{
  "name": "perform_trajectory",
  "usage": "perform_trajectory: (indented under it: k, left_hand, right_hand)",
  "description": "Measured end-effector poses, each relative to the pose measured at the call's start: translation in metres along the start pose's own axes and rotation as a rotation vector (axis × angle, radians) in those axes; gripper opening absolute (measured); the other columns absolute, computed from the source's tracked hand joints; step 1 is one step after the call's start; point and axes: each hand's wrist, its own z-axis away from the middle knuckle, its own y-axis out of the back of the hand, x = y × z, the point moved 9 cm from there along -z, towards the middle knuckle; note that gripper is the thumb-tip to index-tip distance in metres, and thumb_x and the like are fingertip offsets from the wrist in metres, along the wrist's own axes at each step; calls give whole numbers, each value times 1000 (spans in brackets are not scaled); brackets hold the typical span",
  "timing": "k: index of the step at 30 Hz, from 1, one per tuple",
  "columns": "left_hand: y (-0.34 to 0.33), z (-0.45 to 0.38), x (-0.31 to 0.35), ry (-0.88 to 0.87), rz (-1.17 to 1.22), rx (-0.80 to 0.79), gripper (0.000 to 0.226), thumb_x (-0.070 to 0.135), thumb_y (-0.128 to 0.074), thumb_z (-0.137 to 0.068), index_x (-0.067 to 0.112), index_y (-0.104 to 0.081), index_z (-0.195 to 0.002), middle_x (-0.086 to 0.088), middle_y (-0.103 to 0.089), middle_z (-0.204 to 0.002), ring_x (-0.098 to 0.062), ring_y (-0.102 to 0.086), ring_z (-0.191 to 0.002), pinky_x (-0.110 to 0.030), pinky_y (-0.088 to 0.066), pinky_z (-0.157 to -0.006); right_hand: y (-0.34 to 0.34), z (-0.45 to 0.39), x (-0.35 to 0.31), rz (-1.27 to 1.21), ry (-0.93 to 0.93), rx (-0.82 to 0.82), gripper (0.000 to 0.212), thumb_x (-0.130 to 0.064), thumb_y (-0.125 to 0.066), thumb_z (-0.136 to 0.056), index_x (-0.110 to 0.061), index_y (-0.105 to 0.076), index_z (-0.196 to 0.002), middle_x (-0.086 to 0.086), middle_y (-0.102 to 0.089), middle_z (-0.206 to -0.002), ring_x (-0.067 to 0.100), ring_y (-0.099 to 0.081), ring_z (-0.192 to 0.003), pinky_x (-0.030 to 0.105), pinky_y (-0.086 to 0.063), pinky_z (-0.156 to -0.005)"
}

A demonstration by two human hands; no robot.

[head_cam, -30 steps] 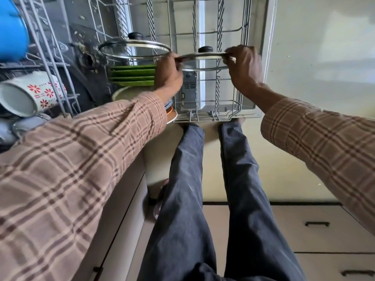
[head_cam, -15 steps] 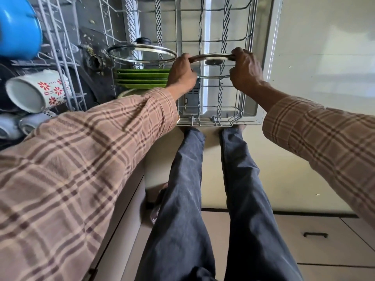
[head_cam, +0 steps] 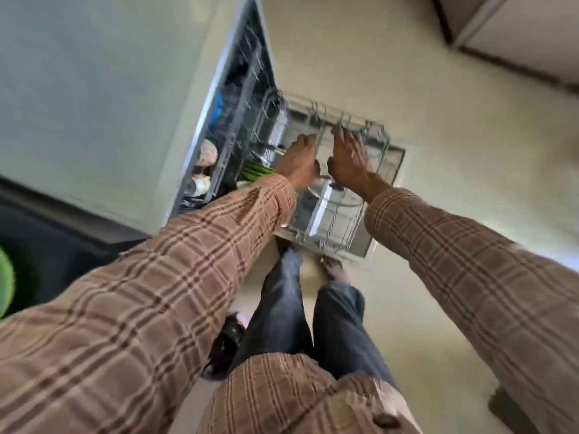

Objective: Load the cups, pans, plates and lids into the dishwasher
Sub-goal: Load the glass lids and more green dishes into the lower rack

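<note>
The frame is motion-blurred. Both my hands hover over the pulled-out lower rack (head_cam: 387,142) of the dishwasher. My left hand (head_cam: 299,161) reaches toward the rack tines; its fingers are too smeared to read. My right hand (head_cam: 349,158) has its fingers spread and straight. A glass lid with a steel rim (head_cam: 340,195) lies just below and nearer than the hands, inside the rack. To the left stand green plates (head_cam: 255,169) and a second glass lid (head_cam: 266,148). Floral cups (head_cam: 208,151) and a blue pot (head_cam: 217,109) sit in the upper rack.
A dark countertop (head_cam: 47,245) with a green object (head_cam: 4,283) at its edge lies on the left. My legs stand at the rack's front edge, with a dark shoe (head_cam: 225,339) on the floor beside them. Cabinet fronts (head_cam: 517,36) show at the upper right.
The camera has pulled up and back and turned. The lid that both hands gripped by its rim now lies lower in the rack, and my right hand has opened above it.
</note>
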Motion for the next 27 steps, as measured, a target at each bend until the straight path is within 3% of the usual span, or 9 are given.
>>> perform_trajectory:
  k: [3,7,12,16,20,27]
  left_hand:
    - [92,51,0,91,-14,205,55,15,-55,-97,3,-38,-148,-25,-50,-138,-41,-57,-118,-48,-51,-92]
    - [221,155,-15,236,31,504,63,22,-59,-97,10,-34,-154,-17,-44,-149,-36,-47,-133,-50,-47,-102]
    - [308,334,-74,569,0,863,71,22,-55,-100,13,-19,-162,-10,-30,-163,-30,-33,-148,-51,-39,-114]
    - [306,502,-119,875,-26,1039,73,24,-53,-101,8,-15,-162,-15,-25,-165,-34,-27,-151,-51,-30,-120]
    - [267,668,-141,1107,-18,1157,74,29,-51,-102,9,-13,-162,-16,-25,-165,-34,-27,-152,-53,-34,-118]
    - [180,846,-136,1467,2,1205,73,34,-51,-102,9,-15,-160,-15,-31,-159,-33,-35,-145,-54,-45,-107]
  right_hand:
    - [77,4,-73,24,152,36,61,-10,-65,-86,-7,-41,-142,16,-47,-139,37,-40,-128,49,-45,-99]
    - [166,24,-209,64,393,125,61,-7,-62,-86,-7,-41,-143,14,-43,-145,35,-36,-135,49,-42,-105]
    - [220,106,-393,137,801,245,64,-8,-60,-86,-8,-37,-146,15,-40,-146,39,-36,-132,52,-44,-100]
    - [205,199,-506,163,1096,232,64,-10,-61,-86,-6,-36,-145,16,-38,-144,41,-37,-128,56,-48,-94]
    - [177,304,-592,216,1353,168,69,-14,-63,-85,-6,-33,-147,16,-33,-146,42,-34,-129,56,-47,-94]
    - [118,463,-668,242,1655,93,69,-17,-66,-88,-7,-34,-148,16,-32,-148,41,-32,-131,56,-47,-94]
